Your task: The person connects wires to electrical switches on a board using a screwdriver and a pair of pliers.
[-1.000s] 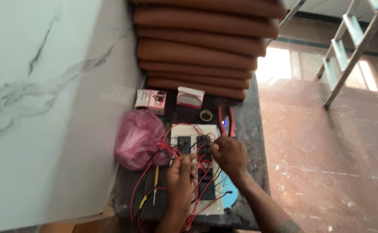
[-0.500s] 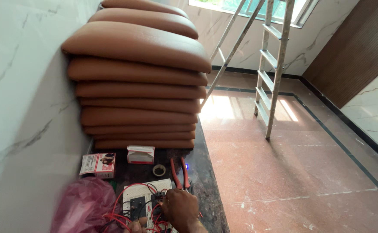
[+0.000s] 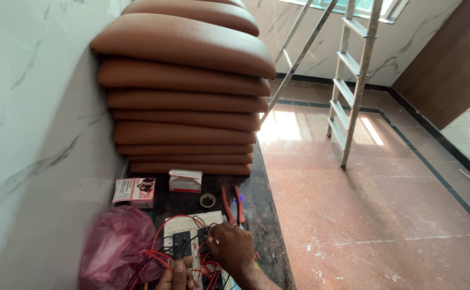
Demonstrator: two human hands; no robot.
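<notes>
Red wires [image 3: 162,256] loop over a white switch plate [image 3: 192,236] that lies flat on the dark stone table [image 3: 262,225], low in the head view. On that plate rests the right hand [image 3: 232,248], its fingers [image 3: 213,239] curled down and pinched on the wiring at the plate's middle, near a black switch module [image 3: 180,240]; exactly which strand they grip cannot be told. Only the tips of the left hand [image 3: 177,275] show at the bottom edge, lying on the wires just below the plate, and whether its fingers are closed on anything cannot be told. A crumpled pink plastic bag [image 3: 114,247] sits just left of the plate, against the marble wall. Beyond the plate lie red-handled pliers [image 3: 232,204], a small roll of tape [image 3: 207,200] and two small cardboard boxes [image 3: 185,181], one white and red, the other pink. Behind these rises a stack of brown padded cushions [image 3: 184,102]. An aluminium ladder [image 3: 353,75] stands on the reddish floor to the right, well apart.
</notes>
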